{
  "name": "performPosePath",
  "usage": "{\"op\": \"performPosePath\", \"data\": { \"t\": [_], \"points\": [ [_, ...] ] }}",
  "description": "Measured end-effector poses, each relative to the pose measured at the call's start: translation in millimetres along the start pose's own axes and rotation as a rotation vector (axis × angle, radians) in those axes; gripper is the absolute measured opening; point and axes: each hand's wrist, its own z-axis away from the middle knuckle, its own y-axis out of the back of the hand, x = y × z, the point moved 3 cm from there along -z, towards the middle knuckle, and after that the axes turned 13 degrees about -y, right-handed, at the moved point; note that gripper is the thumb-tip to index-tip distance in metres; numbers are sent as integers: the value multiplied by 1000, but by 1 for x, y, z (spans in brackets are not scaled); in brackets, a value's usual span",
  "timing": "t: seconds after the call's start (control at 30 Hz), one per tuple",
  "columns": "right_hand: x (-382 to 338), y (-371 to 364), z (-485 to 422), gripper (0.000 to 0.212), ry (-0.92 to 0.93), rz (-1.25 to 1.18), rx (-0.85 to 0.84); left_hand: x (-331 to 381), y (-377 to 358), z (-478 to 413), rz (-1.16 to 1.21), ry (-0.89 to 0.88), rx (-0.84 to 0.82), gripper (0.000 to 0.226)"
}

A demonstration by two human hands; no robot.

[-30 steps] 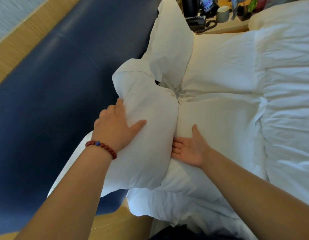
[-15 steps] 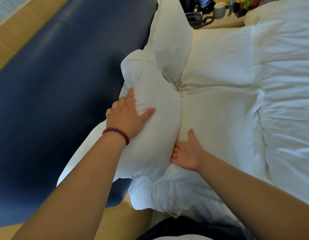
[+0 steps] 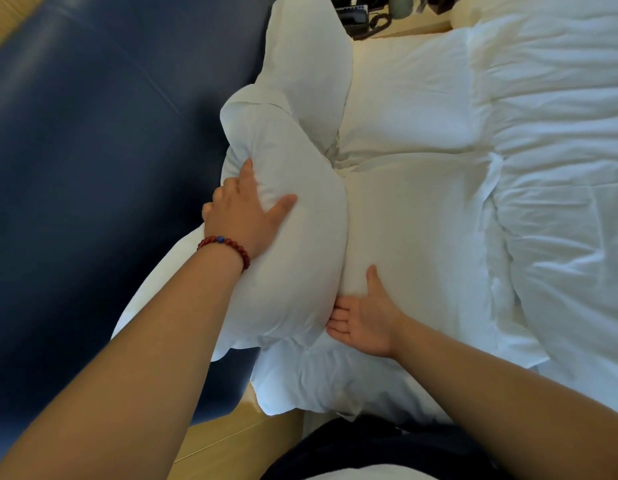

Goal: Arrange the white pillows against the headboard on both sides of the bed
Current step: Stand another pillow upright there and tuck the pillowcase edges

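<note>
Dark cloth (image 3: 369, 452) of the person's clothing fills the bottom edge, and a strip of pale wood (image 3: 238, 434) lies just to its left. Both bare forearms reach forward from there. The right hand (image 3: 366, 320) lies palm up on the flat pillow (image 3: 421, 237). Its fingers (image 3: 337, 318) are nearly straight and slid under the lower edge of the pillow (image 3: 293, 271), with the tips hidden and the thumb pointing away along the seam between the two. That pillow stands on edge on the flat one, and its back leans on the blue padded headboard (image 3: 92, 150). The left hand (image 3: 243, 216), which has a red bead bracelet (image 3: 227, 245) at the wrist, grips the pillow higher up. The thumb is splayed across the pillow's front, and the fingers (image 3: 246, 168) are curved over the side that faces the headboard and dig into the stuffing. Just beyond, a second pillow (image 3: 307, 64) also stands against the headboard, its near corner touching the top of the held one. A second flat pillow (image 3: 404, 98) lies beside it on the bed. A crumpled white duvet (image 3: 560, 168) covers the bed to the right of all four. At the far edge a wooden tabletop (image 3: 421, 27) carries a dark phone (image 3: 356, 15) and a pale cup (image 3: 401, 3). Other small items there are too cut off to identify.
</note>
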Motion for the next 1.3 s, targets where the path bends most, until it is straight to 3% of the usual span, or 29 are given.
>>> {"op": "performPosePath", "data": {
  "t": [0.13,0.33,0.6,0.67,0.77,0.97,1.1,1.3],
  "points": [
    [14,0,-1,133,-84,20,-13,-4,-2,-5,27,-15,-2,93],
    [19,-22,-24,132,-11,-64,36,-7,-4,-8,59,-38,-12,93],
    [27,14,25,99,178,-151,-22,-7,-6,-6,75,-54,43,92],
    [21,21,44,84,259,-114,64,-2,-5,-1,53,-57,72,91],
    [10,33,72,59,380,31,335,5,-2,10,-10,-90,144,89],
    [-6,61,121,25,695,-69,693,30,-2,20,-94,-176,169,81],
    [-8,82,133,20,704,-36,821,34,-1,20,-127,-160,152,80],
    [-13,89,148,34,671,222,902,40,-4,22,-215,-122,119,80]
  ]
}}
